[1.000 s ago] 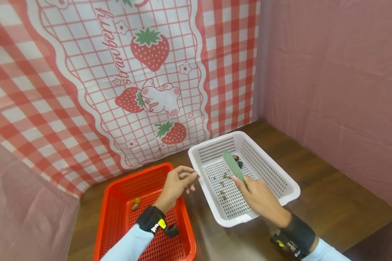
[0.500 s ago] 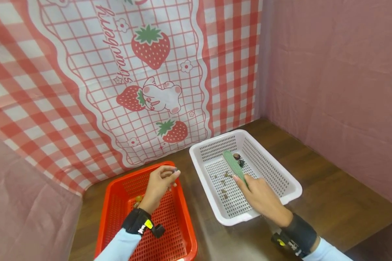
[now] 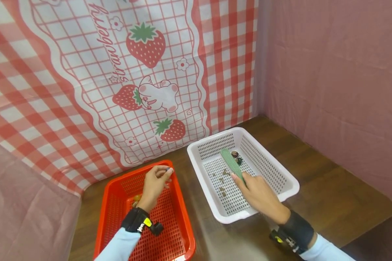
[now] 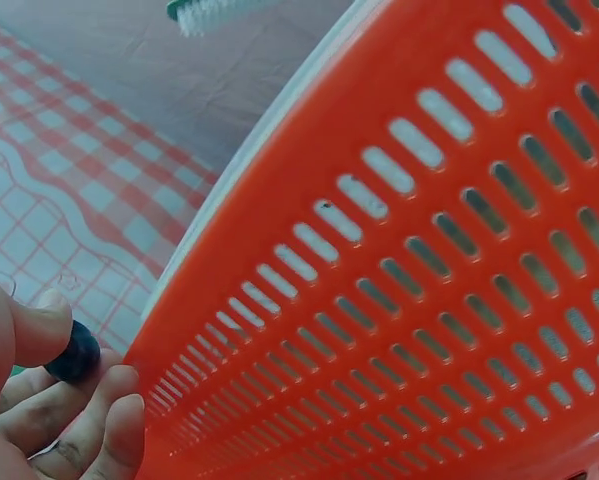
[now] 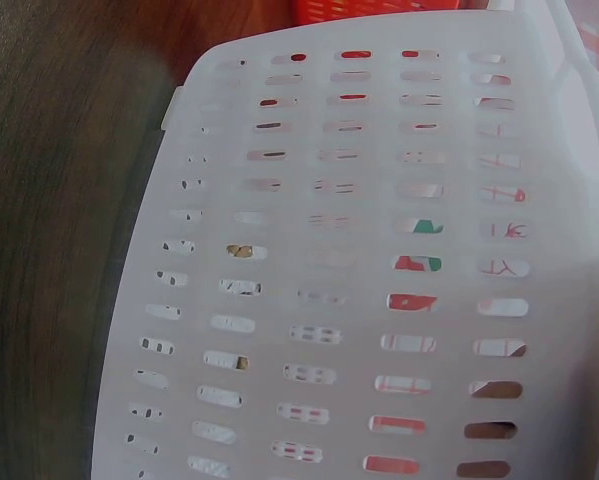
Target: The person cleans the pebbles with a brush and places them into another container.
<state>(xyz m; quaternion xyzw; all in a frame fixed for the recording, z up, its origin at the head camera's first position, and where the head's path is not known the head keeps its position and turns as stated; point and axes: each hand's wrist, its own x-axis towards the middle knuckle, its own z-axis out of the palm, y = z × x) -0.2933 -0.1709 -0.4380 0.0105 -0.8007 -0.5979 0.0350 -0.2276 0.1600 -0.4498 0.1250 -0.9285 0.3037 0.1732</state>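
Note:
My left hand (image 3: 155,186) is over the red basket (image 3: 191,237), close to its right rim, and pinches a small dark-blue ball (image 4: 76,355) between thumb and fingers. The other fingers lie near the basket wall in the left wrist view. Over the white basket (image 3: 202,181), my right hand (image 3: 259,192) grips a green brush (image 3: 231,161) by its handle. White bristles of that brush show at the top of the left wrist view. Small brown scraps (image 3: 223,192) lie on the white basket's floor, and darker bits (image 3: 238,160) sit beside the brush head.
Small yellowish round things (image 3: 137,198) lie in the red basket, partly behind my left wrist. Both baskets stand side by side on a brown wooden table (image 3: 326,181). A checked strawberry cloth (image 3: 147,127) hangs behind, with a pink cloth (image 3: 333,90) at the right.
My left hand has moved left with the ball, from beside the white basket's rim to over the red basket. My right hand keeps its grip on the brush, nearly still.

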